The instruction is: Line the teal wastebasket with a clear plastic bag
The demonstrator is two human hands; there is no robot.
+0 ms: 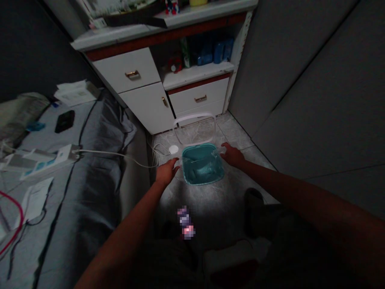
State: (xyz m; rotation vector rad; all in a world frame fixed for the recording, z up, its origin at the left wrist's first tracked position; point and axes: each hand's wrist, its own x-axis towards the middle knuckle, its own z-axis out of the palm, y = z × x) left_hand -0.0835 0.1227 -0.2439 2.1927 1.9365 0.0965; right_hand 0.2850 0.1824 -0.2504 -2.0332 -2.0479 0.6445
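Observation:
A teal plastic bin (203,178) stands on the tiled floor in front of me. A thin clear plastic bag (200,160) stretches across and into its opening. My left hand (167,171) is beside the bin's left rim, fingers closed on that side of the bag. At the right rim, my right hand (232,155) pinches the bag's other side, where it bunches up. Behind the bin a pale rounded frame (197,142) rests on the floor, leaning toward the cabinet.
A white cabinet (141,104) with drawers stands ahead. On the left, a grey-covered bed (99,172) holds a power strip (57,160) and a phone (64,121). A white cable (117,152) runs down to a round white disc (173,149). Grey panels (300,100) rise on the right.

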